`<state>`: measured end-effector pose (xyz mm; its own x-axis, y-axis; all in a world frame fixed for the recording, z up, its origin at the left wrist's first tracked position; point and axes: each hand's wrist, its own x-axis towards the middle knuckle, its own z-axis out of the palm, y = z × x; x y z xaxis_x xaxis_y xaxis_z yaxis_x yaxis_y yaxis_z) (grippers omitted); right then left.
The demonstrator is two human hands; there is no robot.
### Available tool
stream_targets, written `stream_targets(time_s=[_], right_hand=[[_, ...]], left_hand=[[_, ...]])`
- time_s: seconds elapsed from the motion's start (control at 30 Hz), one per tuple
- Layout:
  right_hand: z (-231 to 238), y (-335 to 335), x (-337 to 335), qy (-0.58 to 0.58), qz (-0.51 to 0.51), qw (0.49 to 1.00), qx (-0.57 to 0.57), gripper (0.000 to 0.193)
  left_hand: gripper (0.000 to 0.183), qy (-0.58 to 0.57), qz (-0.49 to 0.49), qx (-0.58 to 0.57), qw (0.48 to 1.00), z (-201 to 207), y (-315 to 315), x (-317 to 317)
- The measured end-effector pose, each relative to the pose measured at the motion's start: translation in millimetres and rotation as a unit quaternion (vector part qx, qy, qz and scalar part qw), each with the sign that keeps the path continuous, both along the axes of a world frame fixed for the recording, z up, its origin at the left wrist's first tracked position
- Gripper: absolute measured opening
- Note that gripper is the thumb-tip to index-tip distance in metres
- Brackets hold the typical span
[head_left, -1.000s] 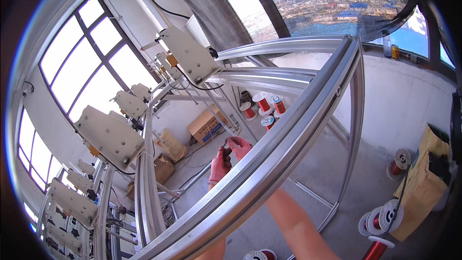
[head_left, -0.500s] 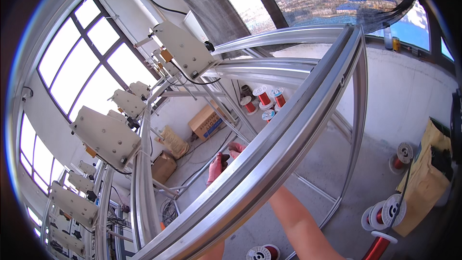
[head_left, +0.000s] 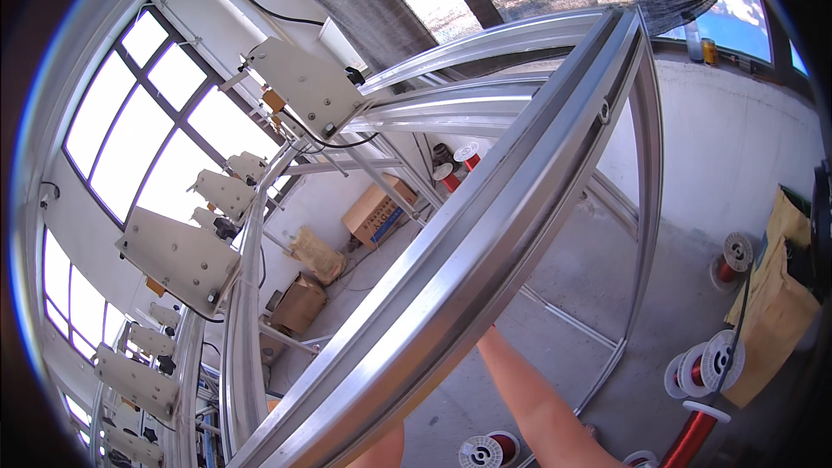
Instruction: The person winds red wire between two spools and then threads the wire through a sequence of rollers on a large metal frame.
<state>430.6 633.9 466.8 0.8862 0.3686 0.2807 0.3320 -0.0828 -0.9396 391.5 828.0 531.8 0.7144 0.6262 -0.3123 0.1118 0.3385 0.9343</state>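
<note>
Both my hands are hidden behind the thick aluminium profile beam (head_left: 451, 234) that slants across the middle of the view. Of my right arm, the forearm (head_left: 537, 407) shows, rising from the lower edge and passing behind the beam. A short stretch of my left forearm (head_left: 381, 451) appears at the bottom, also cut off by the beam. What either hand holds or touches cannot be seen. Beige plates (head_left: 308, 87) with black knobs and bolts are mounted on the rails to the left.
Red wire spools stand on the floor: one (head_left: 726, 264) by the right wall, another (head_left: 490, 451) near the bottom. A long red spool (head_left: 693, 433) is at the lower right. Brown paper sacks (head_left: 776, 295) lean at the right. Cardboard boxes (head_left: 381, 208) lie beyond the frame.
My hands, visible past the beam half a second ago with fingers curled, are now covered by it. The beam fills more of the view and hides several far spools.
</note>
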Motion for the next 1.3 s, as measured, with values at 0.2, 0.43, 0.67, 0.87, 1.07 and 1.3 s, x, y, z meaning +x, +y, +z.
stream_targets(time_s=[0.2,0.43,0.67,0.87,1.07,1.3], right_hand=[[-15,16,34,0.168,0.188,0.967,0.042,0.049],[-34,31,49,0.327,0.352,0.843,0.243,0.033],[-25,21,53,0.373,0.508,0.760,0.158,0.028],[6,-3,33,0.431,0.442,0.752,0.231,0.027],[25,-38,21,0.344,0.382,0.839,0.178,0.025],[1,-2,20,0.321,0.185,0.885,0.281,0.041]], left_hand=[[0.030,-0.045,-0.030,0.057,0.997,-4,-4,-3],[0.033,-0.066,-0.016,0.052,0.996,3,-14,7],[0.035,-0.100,-0.021,0.045,0.994,0,-18,13],[0.033,-0.104,-0.030,0.081,0.991,0,-21,11],[0.030,-0.122,-0.039,0.070,0.989,-8,-14,11],[0.028,-0.151,0.021,0.141,0.978,-20,-5,14]])
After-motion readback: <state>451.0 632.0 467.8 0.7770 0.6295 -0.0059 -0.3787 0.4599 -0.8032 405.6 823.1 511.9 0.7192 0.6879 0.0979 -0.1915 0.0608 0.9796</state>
